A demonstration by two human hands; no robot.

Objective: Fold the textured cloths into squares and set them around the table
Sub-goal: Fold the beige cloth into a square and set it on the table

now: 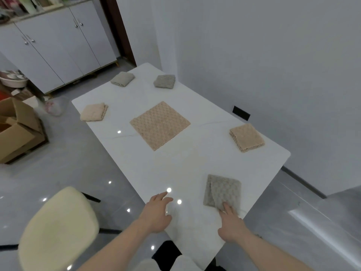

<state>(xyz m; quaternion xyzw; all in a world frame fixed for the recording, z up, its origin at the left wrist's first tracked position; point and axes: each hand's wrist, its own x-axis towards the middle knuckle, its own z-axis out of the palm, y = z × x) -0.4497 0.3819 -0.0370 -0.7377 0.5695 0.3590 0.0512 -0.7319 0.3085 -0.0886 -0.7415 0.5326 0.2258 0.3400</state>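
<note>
A white table [191, 165] carries several textured cloths. A grey folded cloth [221, 191] lies near the front edge, and the fingers of my right hand [231, 223] rest on its near corner. My left hand [157, 213] hovers open over the bare tabletop to the left of it, fingers spread. An unfolded beige cloth [159, 125] lies flat in the middle. Folded squares sit around it: beige [246, 137] at the right, cream [94, 112] at the left, light grey [122, 79] and darker grey [164, 81] at the far end.
A cream padded chair [58, 229] stands at the table's front left. Open cardboard boxes [18, 130] sit on the floor to the left, with white cabinets [58, 45] behind. A grey wall [273, 55] runs along the table's right side.
</note>
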